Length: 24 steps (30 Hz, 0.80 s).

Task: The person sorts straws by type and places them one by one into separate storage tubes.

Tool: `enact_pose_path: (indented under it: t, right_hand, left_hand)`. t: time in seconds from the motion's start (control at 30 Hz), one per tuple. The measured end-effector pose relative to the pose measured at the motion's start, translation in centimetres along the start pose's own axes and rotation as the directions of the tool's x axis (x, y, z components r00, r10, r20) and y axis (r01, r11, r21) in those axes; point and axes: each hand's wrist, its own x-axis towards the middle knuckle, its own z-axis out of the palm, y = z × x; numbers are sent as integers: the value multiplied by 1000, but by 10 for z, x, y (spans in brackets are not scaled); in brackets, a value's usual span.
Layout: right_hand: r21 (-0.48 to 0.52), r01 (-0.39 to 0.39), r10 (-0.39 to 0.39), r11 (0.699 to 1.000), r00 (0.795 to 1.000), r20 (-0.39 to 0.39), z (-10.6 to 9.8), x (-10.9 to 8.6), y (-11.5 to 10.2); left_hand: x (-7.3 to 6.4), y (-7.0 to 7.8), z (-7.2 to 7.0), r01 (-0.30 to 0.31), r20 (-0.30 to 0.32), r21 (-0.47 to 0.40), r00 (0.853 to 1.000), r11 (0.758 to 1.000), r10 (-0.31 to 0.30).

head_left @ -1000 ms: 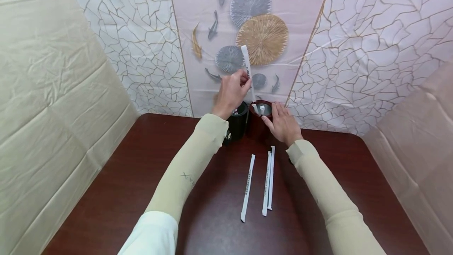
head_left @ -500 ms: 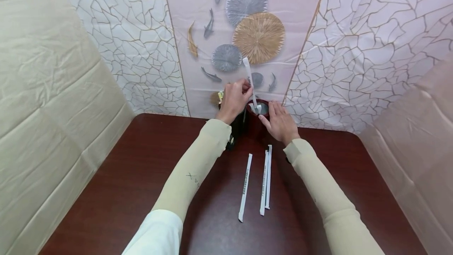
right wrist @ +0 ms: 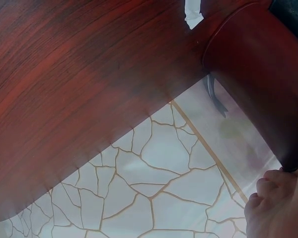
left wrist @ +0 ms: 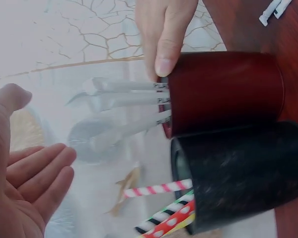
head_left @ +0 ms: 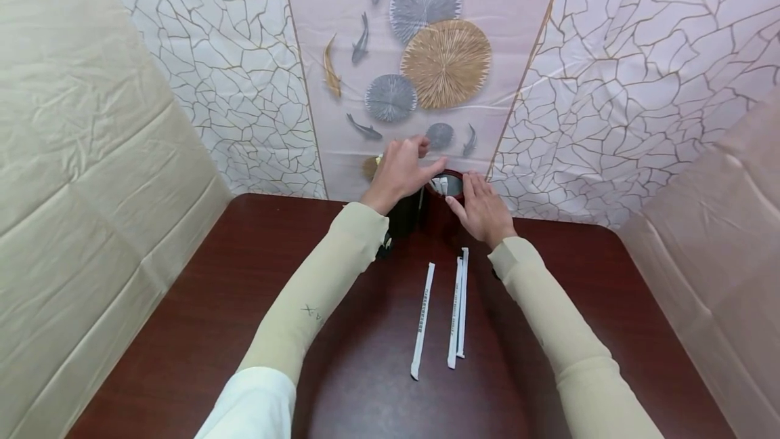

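Observation:
Several white paper-wrapped straws [left wrist: 134, 101] stand in a dark red cup [left wrist: 223, 94], their tops poking out past the rim. Just left of that opening, my left hand [head_left: 399, 171] hovers with fingers relaxed and thumb spread, holding nothing. My right hand [head_left: 484, 212] holds the red cup's rim from the right, its thumb on the near edge and its fingers farther back. Touching or almost touching the red cup is a black cup [left wrist: 243, 178] with striped and dotted straws [left wrist: 161, 188] in it; my left arm mostly hides it in the head view.
Three wrapped straws lie on the brown table [head_left: 201, 317]: a single straw [head_left: 423, 320] to the left, and a close pair [head_left: 454, 314] beside it. A patterned cloth wall [head_left: 244, 53] rises behind the cups. Beige panels [head_left: 103, 175] flank the table.
My left hand lowered a wrapped straw into the red cup and let it go; its fingers have now spread apart. The right hand has stayed on the cup's rim.

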Motion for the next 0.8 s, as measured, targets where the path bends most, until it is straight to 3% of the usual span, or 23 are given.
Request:
enact_pose_path:
  t: [0.27,0.47,0.67,0.8]
  right_hand:
    - [14,11,-11,1000,1000,-23,-1,-1,-1]
    - [19,10,-10,1000,999,-31,0,0,0]
    - [24,5,-5,1000,1000,-21,-2,-2,-2]
    - [21,5,-4,1000,1000,-17,-2,-2,-2]
  left_hand:
    - [-13,7,-23,-30,11,137,1000,990,29]
    - [-26,5,-31,-41,40,205,999,978,33]
    - [-44,0,-27,-57,143,280,990,958,17]
    - [-56,-2,-18,-20,249,261,967,965,-48]
